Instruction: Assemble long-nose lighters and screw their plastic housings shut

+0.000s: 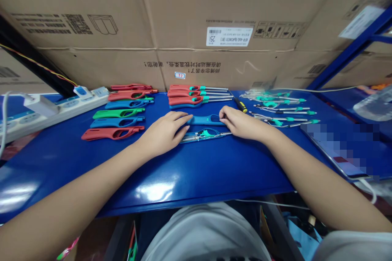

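Observation:
A blue lighter casing half (200, 120) lies crosswise in front of me, its trigger opening toward the right. My left hand (162, 133) has fingers and thumb closed about its left end. At the other end, my right hand (240, 122) pinches the tip between thumb and forefinger. Just below it on the table is an open lighter half (196, 136) with a teal trigger, wires and a metal tube inside; my left thumb is close to it, and whether they touch I cannot tell.
Several red, green and blue lighter shells (119, 113) lie at the left, beside a white power strip (67, 110). Lighters with metal tubes (186, 94) are stacked behind my hands. A screwdriver (241, 105), lighter inner parts (281, 110) and a phone (333, 151) are rightward. Cardboard (183, 28) stands behind.

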The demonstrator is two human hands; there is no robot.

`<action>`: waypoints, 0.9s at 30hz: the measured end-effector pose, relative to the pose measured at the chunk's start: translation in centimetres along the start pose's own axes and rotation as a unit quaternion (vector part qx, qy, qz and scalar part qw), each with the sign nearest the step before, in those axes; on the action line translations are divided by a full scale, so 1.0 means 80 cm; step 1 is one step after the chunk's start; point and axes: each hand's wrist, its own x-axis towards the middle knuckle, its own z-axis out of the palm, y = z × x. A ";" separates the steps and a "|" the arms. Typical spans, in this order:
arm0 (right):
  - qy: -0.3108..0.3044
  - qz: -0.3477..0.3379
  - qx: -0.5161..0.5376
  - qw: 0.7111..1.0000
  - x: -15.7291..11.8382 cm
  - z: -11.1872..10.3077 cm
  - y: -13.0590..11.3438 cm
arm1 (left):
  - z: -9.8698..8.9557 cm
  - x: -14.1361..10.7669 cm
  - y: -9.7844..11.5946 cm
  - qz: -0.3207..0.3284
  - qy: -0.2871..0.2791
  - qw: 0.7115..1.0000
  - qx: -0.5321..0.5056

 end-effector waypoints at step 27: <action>0.035 -0.090 0.103 0.990 -0.001 0.003 -0.030 | -0.022 -0.004 0.020 0.025 -0.025 0.999 -0.010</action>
